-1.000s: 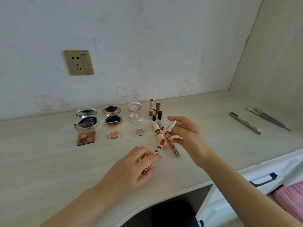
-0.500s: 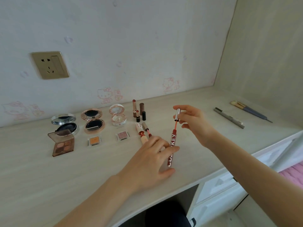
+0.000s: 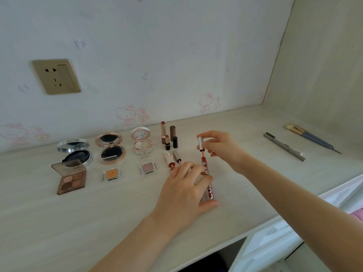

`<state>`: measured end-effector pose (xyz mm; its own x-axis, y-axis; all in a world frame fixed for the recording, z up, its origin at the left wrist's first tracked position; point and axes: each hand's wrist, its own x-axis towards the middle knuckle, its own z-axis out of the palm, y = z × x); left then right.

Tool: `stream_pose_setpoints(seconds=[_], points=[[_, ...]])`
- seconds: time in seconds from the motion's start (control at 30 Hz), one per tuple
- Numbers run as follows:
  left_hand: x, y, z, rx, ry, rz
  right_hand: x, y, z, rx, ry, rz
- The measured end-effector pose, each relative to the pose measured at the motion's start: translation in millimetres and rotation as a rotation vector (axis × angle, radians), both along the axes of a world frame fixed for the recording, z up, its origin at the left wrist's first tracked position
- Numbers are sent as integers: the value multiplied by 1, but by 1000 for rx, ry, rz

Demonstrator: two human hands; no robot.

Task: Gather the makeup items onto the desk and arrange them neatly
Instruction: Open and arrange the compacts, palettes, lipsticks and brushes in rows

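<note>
Pale wood-grain desk [image 3: 59, 222] against a white wall with faint pink cat prints and a brass-coloured wall socket [image 3: 56, 76].

Containers, left to right, all open:
- silver round compact [image 3: 75, 152], dark pan inside, mirror lid tilted back
- brown square eyeshadow palette [image 3: 70, 178], four brown/peach pans, clear lid up
- rose-gold round compact [image 3: 111, 148], dark pan
- pink floral round compact [image 3: 141, 143], pale shimmer pan
- small clear square pot with orange powder [image 3: 111, 174]
- small clear square pot with pink glitter powder [image 3: 148, 167]

Behind them, uncapped lipsticks with their dark caps [image 3: 168, 136] stand upright near the wall. Two more lip tubes [image 3: 172, 159] lie just beside the left hand, partly hidden.

Left hand [image 3: 184, 193] lies palm down, fingers and thumb closed round a dark-red lip gloss tube with white lettering [image 3: 207, 181], pinning it flat to the desk. Right hand [image 3: 220, 148] pinches the silver wand cap [image 3: 200, 143] between thumb and fingertips; the pink wand stem shows between cap and tube neck.

Grey eyebrow pencil [image 3: 284, 147] and wooden-tipped makeup brushes with blue-grey handles [image 3: 312, 138] lie well apart at far right.

Versus half a second ago: same grips, cap and tube in much the same pose, wand partly out. Compacts unmoved.
</note>
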<state>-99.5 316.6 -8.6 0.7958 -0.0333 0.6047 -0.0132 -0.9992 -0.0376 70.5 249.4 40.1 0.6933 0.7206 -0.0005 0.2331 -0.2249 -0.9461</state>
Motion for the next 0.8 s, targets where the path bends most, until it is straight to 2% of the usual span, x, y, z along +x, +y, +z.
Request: stream_pose_setpoints(seconds=[0.2,0.8], points=[[4,4,-7,-2,16,-14,-5,17,-4,-101,-57,109],[4,0,-9,-129,52,-41,4,49,-20,-254,-315,144]])
